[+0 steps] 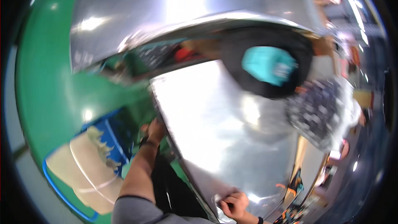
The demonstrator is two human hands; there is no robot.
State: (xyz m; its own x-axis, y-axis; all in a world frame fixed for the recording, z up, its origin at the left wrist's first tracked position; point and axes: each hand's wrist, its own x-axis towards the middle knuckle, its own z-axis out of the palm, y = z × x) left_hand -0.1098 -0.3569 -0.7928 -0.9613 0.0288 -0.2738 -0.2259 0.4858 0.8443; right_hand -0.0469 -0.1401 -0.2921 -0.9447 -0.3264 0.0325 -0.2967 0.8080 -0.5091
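A shiny metal worktable (pixel 199 128) stretches out in front of me. At its left edge is my left hand (pixel 155 131), low and smeared by motion, so its fingers do not show clearly. My right hand (pixel 235 204) rests at the near edge of the tabletop with its fingers curled in. Whatever lies in that grip, if anything, is hidden. Toward the far right of the table stands a round black container-like thing (pixel 236 64) with a turquoise piece (pixel 267 64) in its middle. Beside it lies a clear plastic bag (pixel 317 112) full of small dark and white pieces.
Beyond stands a second metal table (pixel 137 12), with a red item (pixel 184 54) among things under it. On the green floor (pixel 45 66) at left, a blue trolley (pixel 110 132) carries strapped beige sheets (pixel 78 161). Orange-handled tools (pixel 292 188) lie at right; a person (pixel 362 118) is farther off.
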